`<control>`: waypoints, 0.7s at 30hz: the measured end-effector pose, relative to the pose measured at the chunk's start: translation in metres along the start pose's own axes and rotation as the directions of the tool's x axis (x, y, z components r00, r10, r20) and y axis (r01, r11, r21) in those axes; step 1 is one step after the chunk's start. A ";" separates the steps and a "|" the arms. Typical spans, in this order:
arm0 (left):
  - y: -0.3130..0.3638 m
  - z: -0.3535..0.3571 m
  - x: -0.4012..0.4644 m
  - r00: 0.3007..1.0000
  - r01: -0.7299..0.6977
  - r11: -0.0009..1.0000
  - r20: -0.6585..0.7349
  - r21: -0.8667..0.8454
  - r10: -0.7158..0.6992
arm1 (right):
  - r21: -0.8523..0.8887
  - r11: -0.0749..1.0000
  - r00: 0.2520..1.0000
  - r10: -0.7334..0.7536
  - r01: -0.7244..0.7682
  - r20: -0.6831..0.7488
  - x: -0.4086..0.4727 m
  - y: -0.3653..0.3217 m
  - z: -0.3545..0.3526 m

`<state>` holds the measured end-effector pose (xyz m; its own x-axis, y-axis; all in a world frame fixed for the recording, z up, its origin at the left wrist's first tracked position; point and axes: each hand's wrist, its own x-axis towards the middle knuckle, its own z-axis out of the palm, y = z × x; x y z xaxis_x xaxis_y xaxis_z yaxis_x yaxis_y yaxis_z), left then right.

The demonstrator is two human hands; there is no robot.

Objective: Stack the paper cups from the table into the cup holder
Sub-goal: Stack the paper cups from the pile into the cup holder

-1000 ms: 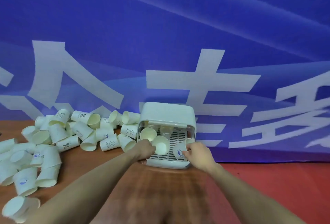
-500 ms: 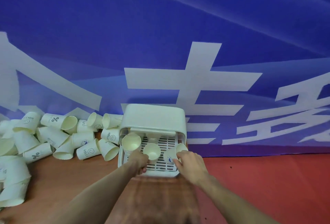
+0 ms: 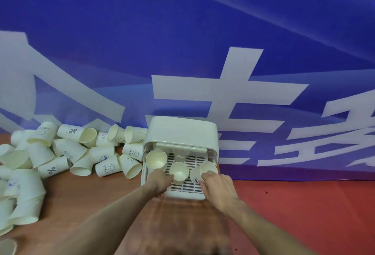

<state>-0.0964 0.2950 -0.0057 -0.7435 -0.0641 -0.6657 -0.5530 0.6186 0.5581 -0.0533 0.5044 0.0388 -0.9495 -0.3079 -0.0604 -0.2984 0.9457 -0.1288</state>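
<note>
- The right hand point(image 3: 218, 183) pinches a paper cup point(image 3: 204, 172) at the right front of the cup holder point(image 3: 182, 130), which stands at the far edge of the table point(image 3: 101, 193).
- The left hand point(image 3: 161, 180) is curled beside the middle cup point(image 3: 179, 171); I cannot tell if it grips it.
- Risk, I think: a tilted cup could jam or tip instead of nesting.
- Three cup mouths show in the holder; the loose pile point(image 3: 60, 153) at the table's left edge has too many cups to count exactly.

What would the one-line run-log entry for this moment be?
left hand: grips middle cup | right hand: grips right cup | cup holder: partly filled | loose cups: left
</note>
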 end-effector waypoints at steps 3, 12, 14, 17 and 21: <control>-0.003 -0.019 -0.016 0.973 -0.191 0.887 -0.040 0.421 0.228 | -0.060 0.998 0.999 -0.034 0.033 -0.010 -0.001 -0.010 -0.008; -0.041 -0.074 -0.040 0.912 -0.204 0.568 -0.056 0.797 0.407 | -0.216 0.972 0.991 -0.066 0.089 0.113 0.023 -0.042 -0.002; -0.051 -0.084 -0.042 0.915 -0.186 0.558 -0.065 0.809 0.398 | -0.267 0.957 0.987 -0.078 0.114 0.141 0.025 -0.052 -0.002; -0.065 -0.095 -0.040 0.924 -0.168 0.551 -0.065 0.817 0.378 | -0.322 0.932 0.979 -0.113 0.164 0.171 0.029 -0.057 0.004; -0.081 -0.107 -0.034 0.934 -0.158 0.542 -0.054 0.825 0.354 | -0.330 0.930 0.975 -0.100 0.162 0.197 0.039 -0.067 0.002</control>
<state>-0.0662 0.1633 0.0247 -0.9104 0.1167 -0.3969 0.1277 0.9918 -0.0011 -0.0704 0.4283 0.0433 -0.8770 -0.4157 -0.2411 -0.4636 0.8638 0.1972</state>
